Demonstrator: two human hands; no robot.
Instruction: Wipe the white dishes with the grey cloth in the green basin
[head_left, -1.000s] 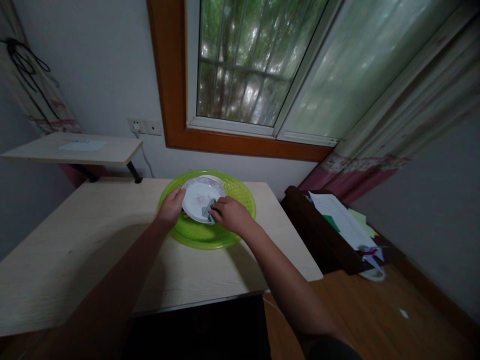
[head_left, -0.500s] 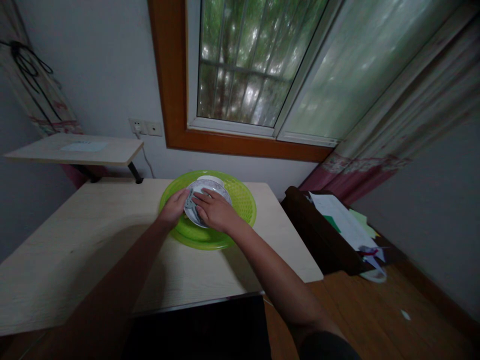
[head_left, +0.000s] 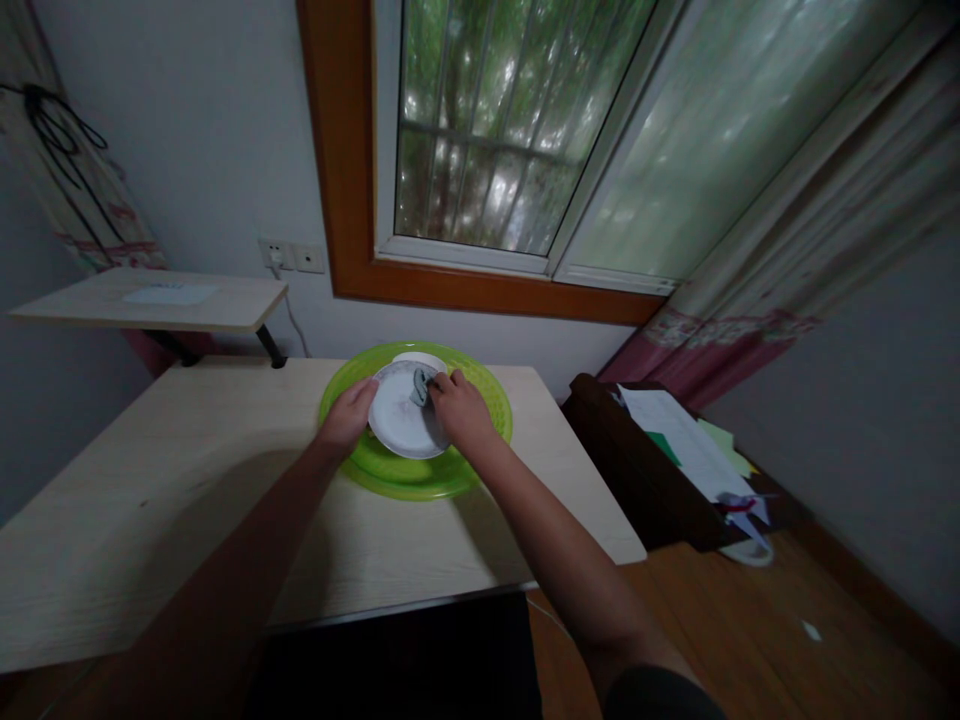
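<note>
A white plate (head_left: 397, 415) with a patterned rim is held by its left edge in my left hand (head_left: 347, 418), thumb on the rim. Over the plate's right side, my right hand (head_left: 463, 412) pinches a small grey-blue cloth (head_left: 421, 386), bunched up against the plate's surface. Below both lies a round green plastic basket (head_left: 491, 395) on the table. Behind the held plate, the rim of another white dish (head_left: 420, 358) shows inside the basket; most of it is hidden.
The basket stands on a pale wooden table (head_left: 210, 480). A raised shelf (head_left: 150, 300) with a paper on it is at the left back. To the right, a dark brown cabinet (head_left: 637, 470) bears papers. A window (head_left: 495, 130) is behind.
My right hand has gone from lying flat on the cloth at the plate's middle to pinching it farther right. The cloth is now bunched, and more of the plate shows.
</note>
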